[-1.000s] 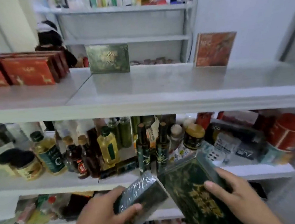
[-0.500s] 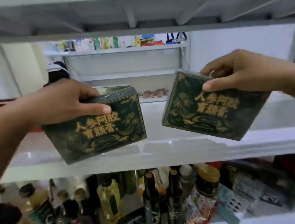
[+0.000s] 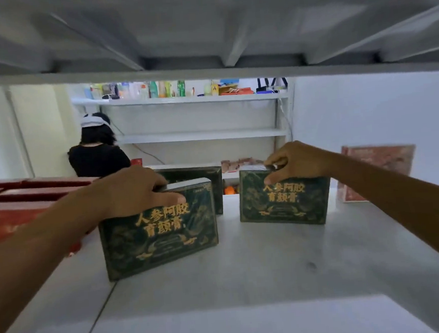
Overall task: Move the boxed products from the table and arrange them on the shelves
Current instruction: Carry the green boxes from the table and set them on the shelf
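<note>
Two dark green boxes with gold lettering stand upright on the white shelf [image 3: 261, 281]. My left hand [image 3: 136, 190] grips the top edge of the left green box [image 3: 160, 231], which stands slightly tilted near the shelf's middle. My right hand [image 3: 295, 160] pinches the top of the right green box [image 3: 284, 200], further back. A third green box [image 3: 208, 177] stands behind the left one, partly hidden by it and by my hand.
Red boxes [image 3: 14, 206] are stacked at the shelf's left. A reddish-orange box [image 3: 376, 169] leans at the back right. The shelf above hangs low overhead. Behind, a person in black [image 3: 96, 155] faces another shelving unit holding bottles.
Both hands have lifted the green boxes from below the shelf, carried them over it and set them down upright on its surface. The view has risen to shelf level.
</note>
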